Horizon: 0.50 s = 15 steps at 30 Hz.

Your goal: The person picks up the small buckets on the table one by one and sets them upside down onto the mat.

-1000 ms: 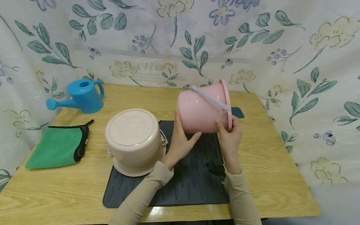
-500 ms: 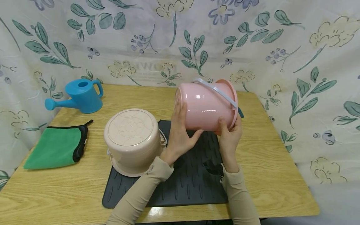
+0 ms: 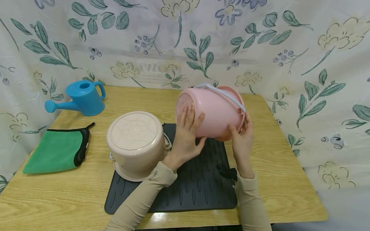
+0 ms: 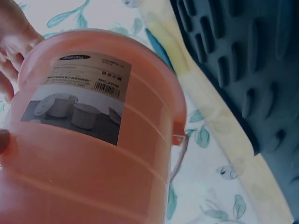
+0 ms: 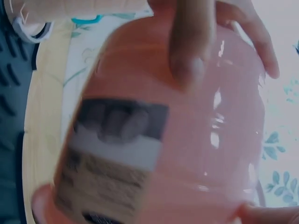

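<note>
A pink bucket (image 3: 215,112) with a pale handle (image 3: 224,94) is held on its side above the black ridged mat (image 3: 199,179), its mouth to the right. My left hand (image 3: 185,138) holds the base end, fingers spread over the bottom edge and thumb underneath. At the rim end, my right hand (image 3: 242,141) grips the bucket, thumb on the outer wall. A printed label (image 4: 79,98) shows on the side of the bucket turned away from the head camera. Left of my hands, a beige bucket (image 3: 136,138) stands upside down on the mat.
At the back left of the wooden table (image 3: 283,179) stands a blue watering can (image 3: 83,98). A green cloth (image 3: 57,150) with black edging lies in front of it. A floral curtain (image 3: 162,41) hangs behind the table.
The pink bucket has turned, so its base faces more toward the head camera and its mouth points further away. The left fingers have slid further over the base; the right hand has shifted slightly right.
</note>
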{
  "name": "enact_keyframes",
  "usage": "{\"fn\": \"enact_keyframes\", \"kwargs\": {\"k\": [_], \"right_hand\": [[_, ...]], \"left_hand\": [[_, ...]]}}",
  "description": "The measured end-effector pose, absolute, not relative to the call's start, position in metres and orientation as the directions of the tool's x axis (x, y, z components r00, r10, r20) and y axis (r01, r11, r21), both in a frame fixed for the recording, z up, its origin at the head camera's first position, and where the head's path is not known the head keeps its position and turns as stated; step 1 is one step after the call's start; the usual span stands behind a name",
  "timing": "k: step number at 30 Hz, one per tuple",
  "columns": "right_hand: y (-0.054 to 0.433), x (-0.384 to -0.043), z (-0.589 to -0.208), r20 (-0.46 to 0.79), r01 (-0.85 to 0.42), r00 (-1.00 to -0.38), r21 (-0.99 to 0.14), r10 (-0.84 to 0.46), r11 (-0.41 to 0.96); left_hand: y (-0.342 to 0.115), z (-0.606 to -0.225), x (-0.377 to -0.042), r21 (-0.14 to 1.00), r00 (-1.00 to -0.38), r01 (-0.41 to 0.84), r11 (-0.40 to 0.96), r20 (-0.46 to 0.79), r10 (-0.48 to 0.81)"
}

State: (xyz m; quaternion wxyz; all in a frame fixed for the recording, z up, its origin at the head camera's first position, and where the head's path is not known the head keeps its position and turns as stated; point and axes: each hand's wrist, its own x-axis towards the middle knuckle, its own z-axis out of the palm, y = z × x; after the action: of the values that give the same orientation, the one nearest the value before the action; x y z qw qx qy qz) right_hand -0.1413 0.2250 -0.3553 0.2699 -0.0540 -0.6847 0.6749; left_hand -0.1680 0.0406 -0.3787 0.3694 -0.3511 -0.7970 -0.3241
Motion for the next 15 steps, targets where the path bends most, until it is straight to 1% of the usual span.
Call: {"fn": "enact_keyframes", "kwargs": {"k": [3,5,11,15], "right_hand": [[0.232,-0.139,-0.355,0.223,-0.175,-0.868,-0.974,0.443,0.147],[0.236,-0.138,-0.355,0.196,-0.142,-0.871,-0.978,0.450,0.152],[0.240,-0.135,-0.357,0.199,-0.168,-0.868,-0.980,0.456,0.107],[0.243,-0.133,-0.358,0.208,-0.167,-0.872,-0.977,0.444,0.130]], "left_hand": [[0.041,-0.376,-0.168,0.195,-0.451,0.798,0.570,0.821,0.350],[0.041,-0.374,-0.168,0.153,-0.423,0.804,0.575,0.826,0.372],[0.043,-0.366,-0.167,0.042,-0.341,0.827,0.561,0.831,0.440],[0.042,-0.362,-0.166,0.003,-0.326,0.828,0.561,0.816,0.478]]}}
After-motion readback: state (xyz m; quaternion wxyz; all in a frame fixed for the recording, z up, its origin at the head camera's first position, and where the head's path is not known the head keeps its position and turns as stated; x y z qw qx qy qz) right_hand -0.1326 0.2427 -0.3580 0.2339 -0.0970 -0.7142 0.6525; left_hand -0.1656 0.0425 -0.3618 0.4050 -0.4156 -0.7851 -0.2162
